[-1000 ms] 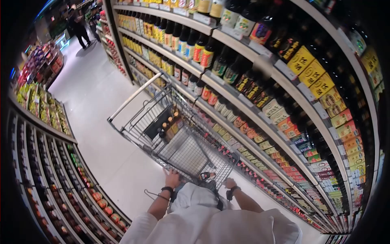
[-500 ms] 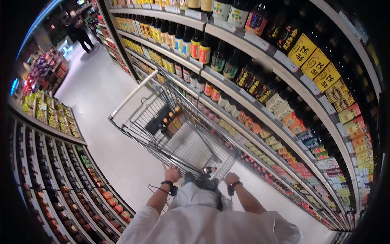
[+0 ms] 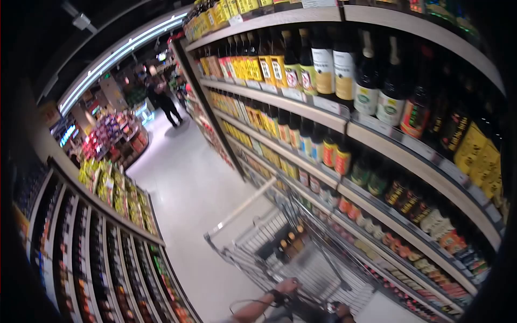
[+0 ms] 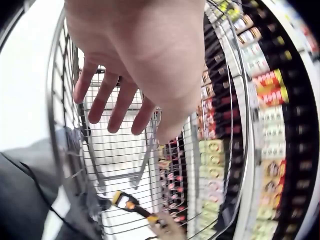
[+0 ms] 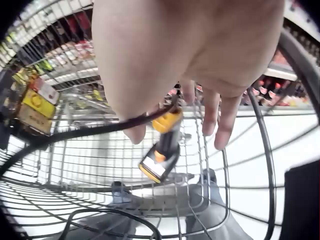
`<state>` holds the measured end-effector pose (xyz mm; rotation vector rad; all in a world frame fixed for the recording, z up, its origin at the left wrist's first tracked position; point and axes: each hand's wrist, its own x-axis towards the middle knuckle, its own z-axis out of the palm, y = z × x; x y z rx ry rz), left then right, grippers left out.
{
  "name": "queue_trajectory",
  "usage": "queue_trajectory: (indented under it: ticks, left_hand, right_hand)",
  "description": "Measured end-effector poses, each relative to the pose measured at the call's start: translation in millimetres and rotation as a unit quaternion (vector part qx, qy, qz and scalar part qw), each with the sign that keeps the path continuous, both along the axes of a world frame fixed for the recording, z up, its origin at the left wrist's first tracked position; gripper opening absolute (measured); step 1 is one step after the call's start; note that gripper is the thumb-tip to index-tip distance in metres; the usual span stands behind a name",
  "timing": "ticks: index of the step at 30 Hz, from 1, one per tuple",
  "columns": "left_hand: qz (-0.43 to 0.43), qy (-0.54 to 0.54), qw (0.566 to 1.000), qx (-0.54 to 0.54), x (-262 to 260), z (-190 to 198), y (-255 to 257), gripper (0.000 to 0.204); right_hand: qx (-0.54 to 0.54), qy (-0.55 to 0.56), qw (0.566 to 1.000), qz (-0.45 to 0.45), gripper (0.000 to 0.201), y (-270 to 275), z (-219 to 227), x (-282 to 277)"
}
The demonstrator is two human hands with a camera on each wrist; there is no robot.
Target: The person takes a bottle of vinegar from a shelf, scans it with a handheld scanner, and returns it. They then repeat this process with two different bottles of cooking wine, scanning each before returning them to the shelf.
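In the head view my left hand (image 3: 288,285) is over the near end of a wire shopping cart (image 3: 301,269). The left wrist view shows its fingers (image 4: 116,107) spread and hanging nearly straight, with nothing between them. My right hand (image 3: 340,309) is lower, at the cart's near right, partly cut off by the frame. In the right wrist view it holds a dark bottle (image 5: 167,142) with yellow bands by the neck, tilted, base toward my legs. The same bottle (image 4: 137,207) shows in the left wrist view, its neck at the right hand (image 4: 167,230).
Several bottles (image 3: 291,242) with yellow and brown labels stand at the cart's far end, below its handle (image 3: 247,204). Tall shelves of bottles (image 3: 323,59) line the right, close to the cart. Lower shelves (image 3: 107,242) run along the left. A person (image 3: 164,102) stands farther down the aisle (image 3: 188,177).
The head view has swung up and to the left, so cart and hands sit lower and farther right. The bottle near my right hand no longer shows clearly there.
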<state>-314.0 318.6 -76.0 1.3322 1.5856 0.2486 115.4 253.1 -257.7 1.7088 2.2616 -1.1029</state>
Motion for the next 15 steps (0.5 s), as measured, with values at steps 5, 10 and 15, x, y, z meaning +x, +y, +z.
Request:
queue_trajectory:
  ticks: [5, 10, 15]
  left_hand:
    - [0.221, 0.221, 0.946, 0.083, -64.8, 12.3, 66.8, 0.061]
    - [0.143, 0.184, 0.972, 0.005, -105.2, -15.2, 98.2, 0.068]
    - [0.153, 0.193, 0.969, -0.031, -115.0, -24.8, 116.0, 0.063]
  right_hand:
    - [-0.04, 0.273, 0.889, -0.365, 0.015, -28.9, 82.8, -76.4]
    - [-0.161, 0.194, 0.805, -0.537, 0.018, 3.3, 118.9, -125.3]
    - [-0.178, 0.082, 0.871, -0.449, 0.027, 39.0, 127.9, -135.7]
